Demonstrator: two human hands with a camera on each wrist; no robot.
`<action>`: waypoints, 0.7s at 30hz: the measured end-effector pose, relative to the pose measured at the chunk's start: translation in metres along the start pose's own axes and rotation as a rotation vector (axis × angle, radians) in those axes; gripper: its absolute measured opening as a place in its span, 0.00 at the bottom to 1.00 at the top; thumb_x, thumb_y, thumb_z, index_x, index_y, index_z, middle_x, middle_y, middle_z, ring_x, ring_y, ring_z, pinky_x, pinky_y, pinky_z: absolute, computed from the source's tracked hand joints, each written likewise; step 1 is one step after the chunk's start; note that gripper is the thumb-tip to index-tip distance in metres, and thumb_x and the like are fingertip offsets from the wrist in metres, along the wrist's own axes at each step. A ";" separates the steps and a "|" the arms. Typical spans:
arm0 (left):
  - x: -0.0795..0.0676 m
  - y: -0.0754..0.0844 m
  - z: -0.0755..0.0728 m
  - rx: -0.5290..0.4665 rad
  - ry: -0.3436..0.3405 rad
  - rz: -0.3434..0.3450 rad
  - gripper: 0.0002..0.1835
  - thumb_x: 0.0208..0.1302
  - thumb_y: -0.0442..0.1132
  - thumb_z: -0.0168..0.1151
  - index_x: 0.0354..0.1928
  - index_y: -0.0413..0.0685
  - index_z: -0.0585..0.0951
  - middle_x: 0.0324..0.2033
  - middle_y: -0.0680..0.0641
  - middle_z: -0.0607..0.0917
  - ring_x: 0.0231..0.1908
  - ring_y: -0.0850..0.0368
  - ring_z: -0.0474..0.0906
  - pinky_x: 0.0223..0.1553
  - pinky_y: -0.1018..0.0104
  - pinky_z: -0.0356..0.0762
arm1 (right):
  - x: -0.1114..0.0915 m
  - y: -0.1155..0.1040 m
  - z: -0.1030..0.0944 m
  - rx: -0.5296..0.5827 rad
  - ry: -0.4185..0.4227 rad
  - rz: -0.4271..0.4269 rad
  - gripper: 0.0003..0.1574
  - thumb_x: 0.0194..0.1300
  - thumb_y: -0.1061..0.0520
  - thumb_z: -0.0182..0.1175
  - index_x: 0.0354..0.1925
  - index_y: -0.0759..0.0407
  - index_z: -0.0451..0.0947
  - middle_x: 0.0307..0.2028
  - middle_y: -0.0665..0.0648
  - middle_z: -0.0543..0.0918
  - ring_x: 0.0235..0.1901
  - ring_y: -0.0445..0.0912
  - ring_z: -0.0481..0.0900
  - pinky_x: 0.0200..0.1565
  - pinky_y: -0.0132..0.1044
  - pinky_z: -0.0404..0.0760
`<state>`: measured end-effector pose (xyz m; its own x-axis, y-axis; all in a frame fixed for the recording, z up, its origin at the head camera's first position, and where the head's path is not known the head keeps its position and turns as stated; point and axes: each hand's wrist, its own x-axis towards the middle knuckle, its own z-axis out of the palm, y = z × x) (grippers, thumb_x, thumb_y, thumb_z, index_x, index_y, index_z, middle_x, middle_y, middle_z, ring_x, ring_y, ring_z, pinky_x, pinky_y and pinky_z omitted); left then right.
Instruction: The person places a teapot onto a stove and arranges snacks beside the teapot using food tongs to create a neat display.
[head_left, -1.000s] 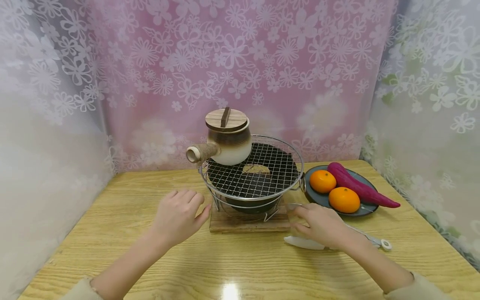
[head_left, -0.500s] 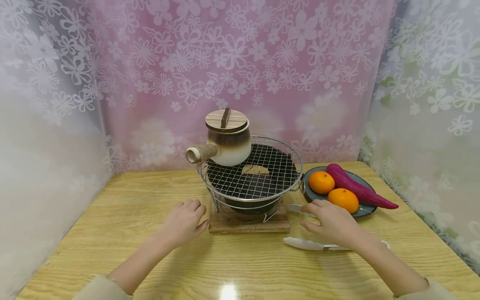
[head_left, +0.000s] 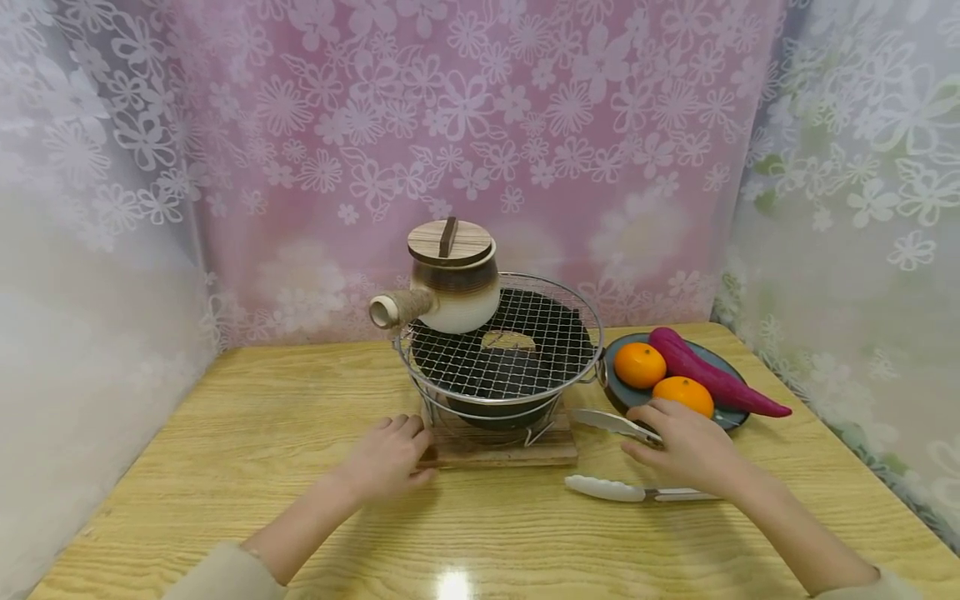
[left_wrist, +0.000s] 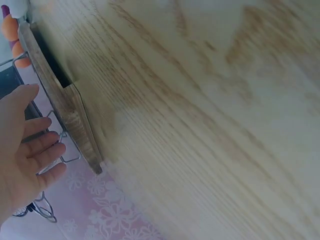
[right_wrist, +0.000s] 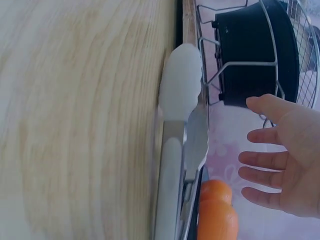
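My left hand (head_left: 388, 462) hovers by the left front corner of the wooden board (head_left: 498, 452), its fingers loosely extended around nothing. Whether it touches the board I cannot tell in the head view; the left wrist view shows the fingers (left_wrist: 42, 145) apart from the board's edge. Over a pair of kitchen tongs (head_left: 604, 488) with pale scalloped tips is my right hand (head_left: 686, 446). Its fingers are relaxed and hold nothing. It hides part of the tongs' arms in the head view, while the right wrist view shows the tongs (right_wrist: 181, 82) lying spread on the table.
On the board stands a round black grill (head_left: 495, 408) with a wire mesh (head_left: 517, 375). A lidded pot (head_left: 461, 292) sits on the mesh, its handle pointing left. To the right, a dark plate (head_left: 617, 390) bears two oranges (head_left: 640, 365) and a purple sweet potato (head_left: 705, 375).
My left hand has moved right and lower, toward the board's corner. My right hand has shifted right, uncovering more of the tongs' far arm. The tongs lie about where they were.
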<state>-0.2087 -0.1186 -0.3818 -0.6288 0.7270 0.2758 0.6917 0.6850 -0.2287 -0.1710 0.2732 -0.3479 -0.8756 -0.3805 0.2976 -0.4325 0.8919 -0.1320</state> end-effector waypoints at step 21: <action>0.005 0.010 0.002 -0.054 -0.127 0.014 0.26 0.57 0.60 0.58 0.45 0.45 0.78 0.44 0.43 0.78 0.47 0.47 0.73 0.45 0.55 0.70 | -0.022 0.027 0.000 -0.021 -0.176 0.045 0.50 0.41 0.26 0.65 0.51 0.61 0.75 0.42 0.57 0.76 0.38 0.53 0.75 0.39 0.54 0.73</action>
<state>-0.2053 -0.1076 -0.3844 -0.6562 0.7392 0.1517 0.7170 0.6735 -0.1799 -0.1631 0.3056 -0.3584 -0.9187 -0.3757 0.1217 -0.3894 0.9131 -0.1209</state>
